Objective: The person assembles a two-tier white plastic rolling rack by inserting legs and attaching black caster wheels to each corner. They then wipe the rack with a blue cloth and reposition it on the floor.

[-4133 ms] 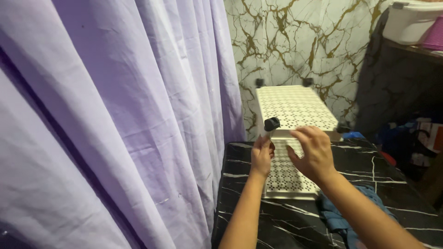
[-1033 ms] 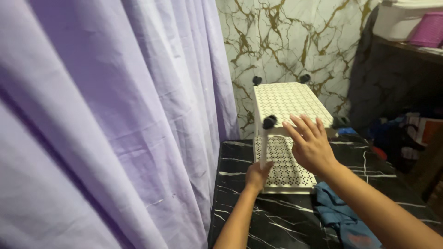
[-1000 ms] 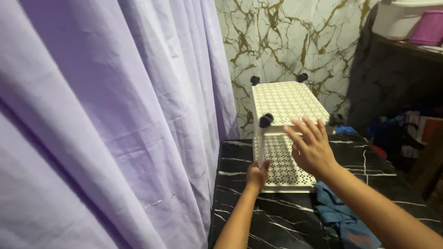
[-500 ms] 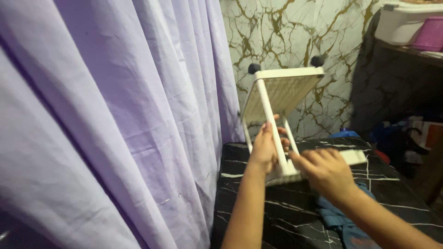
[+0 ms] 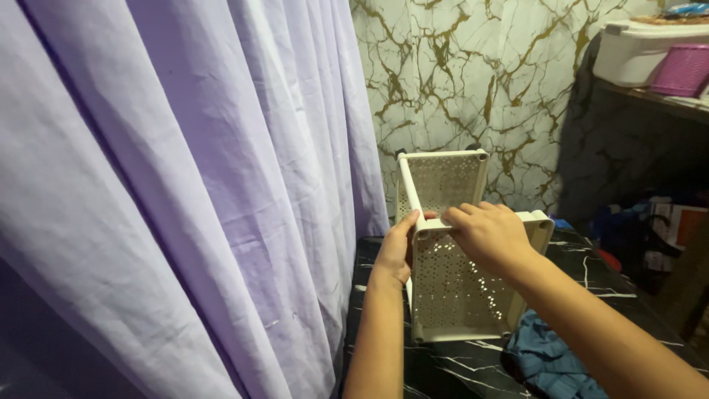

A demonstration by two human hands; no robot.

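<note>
Head view: left hand grips the near-left corner of a cream perforated plastic rack; right hand closes over its top rail. Rack stands on edge, one tier hinged up, on black marbled surface. Lilac curtain left; blue cloth beside.

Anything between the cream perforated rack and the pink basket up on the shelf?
Head view: only the marbled wall behind the rack; the white tub sits beside the basket.
</note>
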